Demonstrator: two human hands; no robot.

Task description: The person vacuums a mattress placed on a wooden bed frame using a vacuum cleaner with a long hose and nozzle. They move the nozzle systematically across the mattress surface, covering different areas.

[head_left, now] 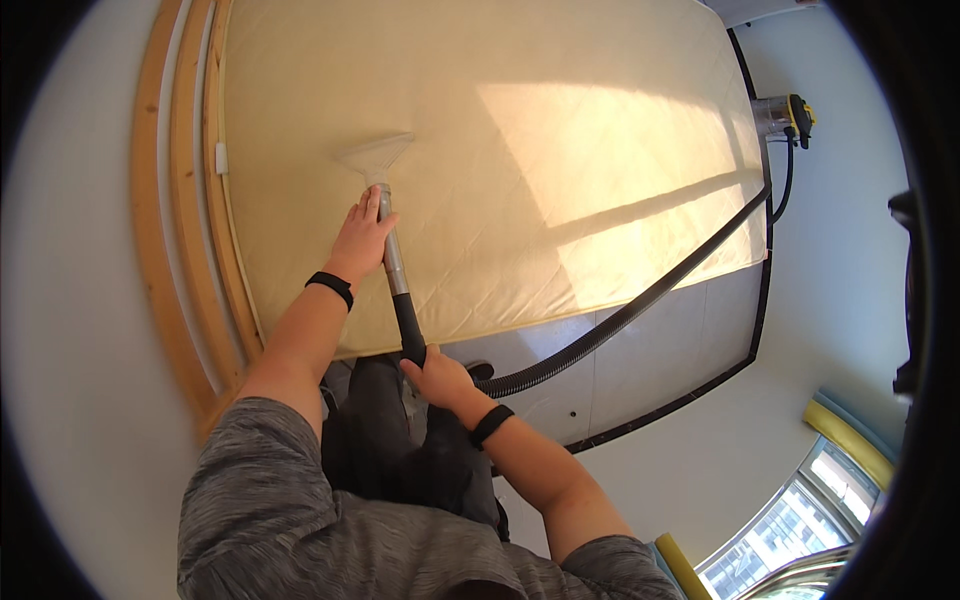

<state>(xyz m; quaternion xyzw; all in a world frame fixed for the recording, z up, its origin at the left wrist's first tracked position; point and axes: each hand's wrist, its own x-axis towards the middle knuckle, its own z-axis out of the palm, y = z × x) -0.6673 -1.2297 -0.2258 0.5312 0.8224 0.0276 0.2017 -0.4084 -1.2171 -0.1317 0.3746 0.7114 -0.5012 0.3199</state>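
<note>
from the head view, the vacuum wand [392, 250] runs lengthwise away from the body, its clear nozzle [375, 157] flat on the cream mattress [560, 150] ahead. the left hand [360, 238] is nearer the nozzle, fingers wrapped around the grey tube; the right hand [437, 378] is closed on the black grip where the ribbed hose [620, 318] leaves rightward toward the canister [782, 117].
</note>
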